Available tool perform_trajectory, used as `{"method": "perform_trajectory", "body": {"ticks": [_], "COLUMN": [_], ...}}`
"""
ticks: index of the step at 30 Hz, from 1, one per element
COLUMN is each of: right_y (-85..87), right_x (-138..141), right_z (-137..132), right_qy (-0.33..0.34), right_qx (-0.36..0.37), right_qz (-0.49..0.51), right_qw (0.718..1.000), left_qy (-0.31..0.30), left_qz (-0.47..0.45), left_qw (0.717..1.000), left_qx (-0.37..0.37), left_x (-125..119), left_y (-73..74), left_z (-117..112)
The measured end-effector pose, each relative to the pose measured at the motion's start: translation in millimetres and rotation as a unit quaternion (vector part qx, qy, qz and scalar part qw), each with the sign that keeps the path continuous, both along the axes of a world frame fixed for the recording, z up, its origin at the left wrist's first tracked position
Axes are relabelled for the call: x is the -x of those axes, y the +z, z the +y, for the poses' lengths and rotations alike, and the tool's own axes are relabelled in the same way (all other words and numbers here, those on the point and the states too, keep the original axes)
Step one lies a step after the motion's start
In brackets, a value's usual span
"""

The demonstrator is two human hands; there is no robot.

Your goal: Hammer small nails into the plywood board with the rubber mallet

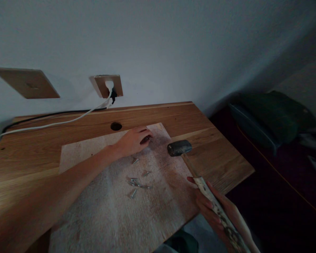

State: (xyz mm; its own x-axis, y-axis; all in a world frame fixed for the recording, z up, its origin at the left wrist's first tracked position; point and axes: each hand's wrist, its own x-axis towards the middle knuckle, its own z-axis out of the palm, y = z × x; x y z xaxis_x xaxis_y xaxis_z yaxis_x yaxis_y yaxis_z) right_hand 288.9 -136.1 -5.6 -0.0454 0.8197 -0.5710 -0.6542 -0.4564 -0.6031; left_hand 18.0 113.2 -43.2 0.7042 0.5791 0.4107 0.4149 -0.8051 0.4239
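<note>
My left hand [133, 141] rests on the far part of a pale wooden board [94, 207]. Its fingers are curled and pinched together by the board's far edge; what is between them, if anything, is too dark and small to make out. In my right hand [229, 207] is a rubber mallet, gripped around its worn, pale-coated handle [204, 188]. The black mallet head [179, 148] is over the board's right edge, a short way right of my left fingers. Several silver screws or nails [133, 182] lie loose on the board, nearer to me than my left hand.
The board lies on a wooden desk [218, 151] with a round cable hole [116, 126]. A white cable [55, 124] and a black one run along the back to a wall socket [118, 86]. Dark green cushions [274, 112] lie beyond the desk's right side.
</note>
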Motion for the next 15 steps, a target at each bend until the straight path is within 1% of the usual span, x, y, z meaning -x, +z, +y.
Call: {"method": "perform_trajectory", "body": {"ticks": [2,10,13,15], "right_y": [-1.4,2.5,3.5,4.1], "right_x": [-1.1,1.8,4.3,5.6], "right_z": [0.1,0.2,-0.6,-3.2], "right_qy": [0.011,0.004,0.002,-0.004], "right_qx": [-0.007,0.000,0.017,0.034], "right_qz": [0.003,-0.016,-0.050,-0.114], "right_qw": [1.000,1.000,0.999,0.993], "left_qy": [-0.001,0.004,0.009,0.009], "left_qz": [-0.005,-0.024,-0.032,-0.032], "left_qw": [1.000,1.000,0.999,0.999], "left_qx": [-0.003,-0.017,-0.020,-0.021], "left_x": [0.3,-0.4,-0.2,0.1], "left_y": [-0.2,0.3,1.5,2.4], "left_z": [0.5,1.6,1.2,0.8]}}
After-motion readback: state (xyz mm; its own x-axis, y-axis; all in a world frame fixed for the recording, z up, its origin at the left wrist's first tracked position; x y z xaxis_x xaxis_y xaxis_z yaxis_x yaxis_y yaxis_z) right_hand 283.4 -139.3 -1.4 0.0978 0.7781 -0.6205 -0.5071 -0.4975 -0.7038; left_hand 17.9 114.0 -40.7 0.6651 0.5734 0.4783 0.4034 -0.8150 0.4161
